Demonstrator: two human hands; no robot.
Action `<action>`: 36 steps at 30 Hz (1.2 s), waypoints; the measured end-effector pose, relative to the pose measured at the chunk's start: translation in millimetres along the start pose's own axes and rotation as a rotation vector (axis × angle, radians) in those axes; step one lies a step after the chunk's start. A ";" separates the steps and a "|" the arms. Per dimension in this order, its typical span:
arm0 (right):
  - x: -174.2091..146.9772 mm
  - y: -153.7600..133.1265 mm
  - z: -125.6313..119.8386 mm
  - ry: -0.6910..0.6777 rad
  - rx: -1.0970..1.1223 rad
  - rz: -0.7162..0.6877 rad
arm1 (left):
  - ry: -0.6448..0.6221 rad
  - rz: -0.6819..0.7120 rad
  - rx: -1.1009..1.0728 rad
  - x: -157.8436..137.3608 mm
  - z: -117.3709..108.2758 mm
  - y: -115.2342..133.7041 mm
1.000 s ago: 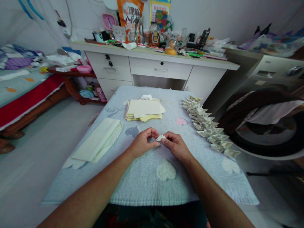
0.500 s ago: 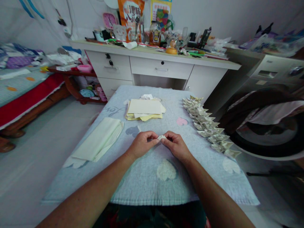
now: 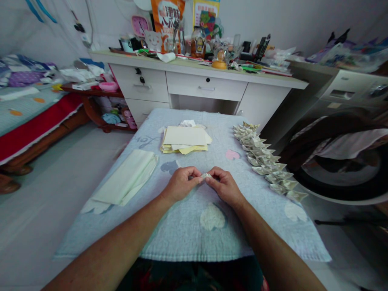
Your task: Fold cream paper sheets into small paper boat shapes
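My left hand (image 3: 184, 183) and my right hand (image 3: 224, 184) meet over the middle of the cloth-covered table. Between their thumbs and fingertips they pinch a small folded piece of paper (image 3: 205, 176), mostly hidden by the fingers. To the right, several folded paper boats (image 3: 262, 155) stand in a slanting row. Beyond my hands lies a stack of cream and yellow paper sheets (image 3: 184, 136), with a crumpled white piece (image 3: 188, 123) behind it. A folded pale green sheet or cloth (image 3: 125, 178) rests on the left side.
A light blue patterned cloth (image 3: 176, 238) covers the table. Behind it stands a white desk (image 3: 207, 85) crowded with a jar (image 3: 198, 42), a pink clock (image 3: 140, 26) and other items. A washing machine (image 3: 345, 93) is at the right, a bed (image 3: 33, 109) at the left.
The folded paper has turned or tilted slightly between my fingertips. Both hands stay in nearly the same place, and the things on the table have not moved.
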State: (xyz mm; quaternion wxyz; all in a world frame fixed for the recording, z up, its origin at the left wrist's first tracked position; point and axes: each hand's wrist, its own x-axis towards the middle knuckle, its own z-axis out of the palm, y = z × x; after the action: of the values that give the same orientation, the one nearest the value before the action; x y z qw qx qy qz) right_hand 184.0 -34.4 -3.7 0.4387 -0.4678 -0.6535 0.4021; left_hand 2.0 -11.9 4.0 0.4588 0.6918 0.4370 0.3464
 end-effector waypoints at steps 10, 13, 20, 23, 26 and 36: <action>0.0 -3.2 -2.5 -0.017 -0.100 -0.035 | -0.070 0.033 -0.152 3.8 3.0 -1.2; -1.6 -5.6 -2.1 -0.069 -0.001 -0.032 | -0.081 -0.020 -0.265 5.2 1.6 -5.0; -4.1 -5.5 -2.9 0.074 -0.014 -0.133 | -0.038 -0.027 -0.302 6.3 0.0 -9.2; -3.6 -4.6 -3.4 0.095 -0.138 -0.166 | -0.002 -0.011 -0.247 6.8 0.6 -10.5; -3.0 -3.7 -3.1 0.109 -0.206 -0.195 | 0.002 0.003 -0.199 6.8 0.9 -10.3; -2.2 -7.8 -3.6 0.080 -0.347 -0.219 | 0.028 0.120 0.056 3.8 1.1 -3.7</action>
State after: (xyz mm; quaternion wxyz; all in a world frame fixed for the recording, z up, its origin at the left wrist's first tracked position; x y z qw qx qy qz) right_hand 185.8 -38.0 4.2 0.4184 -0.4779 -0.7420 0.2146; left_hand 3.3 -8.0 0.5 0.4114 0.7244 0.4107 0.3707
